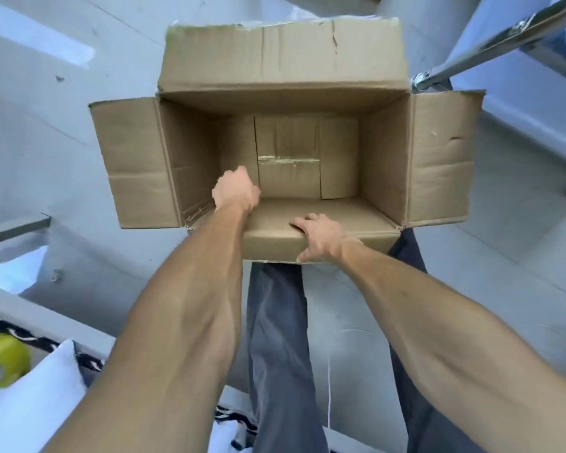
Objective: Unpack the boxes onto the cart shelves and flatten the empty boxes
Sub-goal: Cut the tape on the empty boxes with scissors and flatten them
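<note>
A pale grey floor (340,322) fills the view from above, with the person's dark grey trousers (278,338) standing on it. At the upper right a shiny metal cart rail (490,50) crosses the corner diagonally.

The cardboard box (285,103) sits just ahead of the legs, opened upward with its far flap and both side flaps spread outward. Nothing lies inside it; a strip of clear tape (288,160) runs across the seam of its bottom panels.

The left hand (236,191) reaches down inside the box at the near left corner, its fingers curled under and out of sight, so whether it grips anything cannot be told. The right hand (317,235) rests on the near flap, which is folded toward the person; the fingers lie over the fold into the box while the thumb hooks down the outer face, clasping the flap's edge.

At the lower left, a yellow-green tape roll (2,359) rests beside white fabric (36,397) with a black pattern.
</note>
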`<state>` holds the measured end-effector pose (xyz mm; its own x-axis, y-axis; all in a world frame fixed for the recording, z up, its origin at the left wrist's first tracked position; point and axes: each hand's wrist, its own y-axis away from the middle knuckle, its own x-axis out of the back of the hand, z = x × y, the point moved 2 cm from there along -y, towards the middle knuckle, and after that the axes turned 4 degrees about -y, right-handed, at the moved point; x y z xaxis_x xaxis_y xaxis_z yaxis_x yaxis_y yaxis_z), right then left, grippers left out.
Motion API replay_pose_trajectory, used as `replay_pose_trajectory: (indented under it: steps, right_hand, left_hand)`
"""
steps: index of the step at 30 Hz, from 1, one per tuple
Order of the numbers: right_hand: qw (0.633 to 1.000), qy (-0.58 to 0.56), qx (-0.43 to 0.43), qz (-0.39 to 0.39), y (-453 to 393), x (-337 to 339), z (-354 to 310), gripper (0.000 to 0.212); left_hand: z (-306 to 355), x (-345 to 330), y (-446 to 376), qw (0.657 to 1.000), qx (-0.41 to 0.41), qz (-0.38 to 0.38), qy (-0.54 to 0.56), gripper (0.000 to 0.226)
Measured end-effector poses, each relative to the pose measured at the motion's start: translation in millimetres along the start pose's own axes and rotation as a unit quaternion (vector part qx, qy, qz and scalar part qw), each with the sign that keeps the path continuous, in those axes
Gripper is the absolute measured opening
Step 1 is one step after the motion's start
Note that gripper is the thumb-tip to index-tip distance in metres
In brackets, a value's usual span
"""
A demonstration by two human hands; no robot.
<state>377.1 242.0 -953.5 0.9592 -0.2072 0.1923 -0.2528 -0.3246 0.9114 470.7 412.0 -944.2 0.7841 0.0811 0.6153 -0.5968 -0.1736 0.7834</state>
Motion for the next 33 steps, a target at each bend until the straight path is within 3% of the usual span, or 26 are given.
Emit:
replay_pose_trajectory:
  steps: [2,6,8,10,12,15,18,21,24,27,30,33]
  right_hand:
    - [0.996,0.044,-0.019,0.079,0,-7,-6,0.052]
    - [0.97,0.102,-0.019,0.218,12,17,-41,0.039]
    - [0.961,0.099,0.003,0.257,18,39,-62,0.03]
    - [0.955,0.097,0.021,0.28,19,59,-84,0.026]
    - [0.949,0.092,0.037,0.299,17,78,-111,0.025]
    - [0.936,0.105,0.055,0.332,11,102,-153,0.032]
    - [0.915,0.149,0.078,0.366,2,133,-191,0.038]
    - [0.893,0.149,0.105,0.412,-4,176,-221,0.046]
    - [0.885,0.071,0.081,0.453,-7,223,-233,0.068]
    - [0.877,-0.03,0.011,0.48,-9,258,-224,0.075]
    - [0.872,-0.14,-0.092,0.46,-23,276,-203,0.073]
    - [0.852,-0.273,-0.173,0.412,-43,288,-195,0.077]
  left_hand:
    - [-22,-6,3,1.0,-0.003,-0.007,-0.002,0.031]
    - [-56,3,10,0.999,-0.026,-0.014,-0.037,0.026]
    - [-73,21,12,0.996,-0.059,0.011,-0.072,0.021]
    - [-89,43,10,0.992,-0.095,0.04,-0.066,0.029]
    - [-113,69,6,0.992,-0.114,0.037,-0.047,0.034]
    - [-152,99,9,0.989,-0.117,0.026,-0.082,0.026]
    - [-178,130,8,0.997,-0.016,0.07,-0.024,0.011]
    - [-182,167,1,0.975,0.143,0.143,0.095,0.025]
    - [-180,211,-10,0.944,0.227,0.183,0.157,0.029]
    - [-175,255,-28,0.91,0.302,0.201,0.202,0.031]
    - [-168,279,-41,0.854,0.387,0.211,0.274,0.04]
    - [-168,283,-53,0.766,0.454,0.204,0.407,0.046]
